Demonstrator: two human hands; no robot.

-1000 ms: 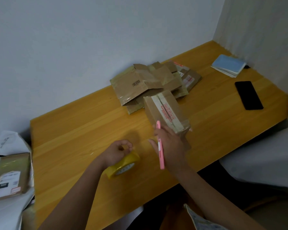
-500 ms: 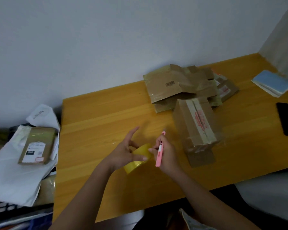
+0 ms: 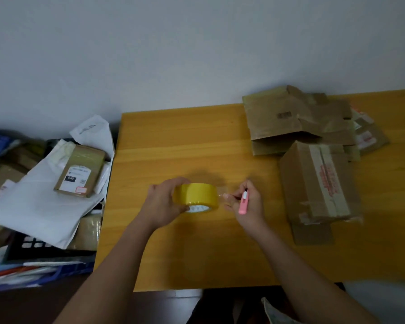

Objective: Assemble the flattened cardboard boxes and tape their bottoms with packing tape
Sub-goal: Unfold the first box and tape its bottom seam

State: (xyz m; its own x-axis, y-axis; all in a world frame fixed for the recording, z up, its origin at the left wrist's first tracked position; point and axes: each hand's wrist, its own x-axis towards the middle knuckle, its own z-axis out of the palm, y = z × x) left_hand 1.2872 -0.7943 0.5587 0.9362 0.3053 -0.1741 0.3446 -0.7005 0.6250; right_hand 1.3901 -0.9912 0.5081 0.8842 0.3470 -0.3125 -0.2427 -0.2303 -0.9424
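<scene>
Head view: hands (image 3: 164,202) gripping tape roll (image 3: 197,197)

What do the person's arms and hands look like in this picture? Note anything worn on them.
Both forearms are bare as far as the frame shows: no sleeves, gloves or watch. The left hand and right hand show no rings or bands in this dim, soft picture. The fingers look unadorned; finer detail cannot be made out.

Yellow roll of packing tape (image 3: 196,195) looks like smooth, glossy plastic film. The orange-brown wooden table (image 3: 173,141) has a satiny grained finish. Brown assembled cardboard box (image 3: 313,181) is matt, creased, with shiny tape strips. Small pink cutter (image 3: 243,203) is smooth plastic.
</scene>
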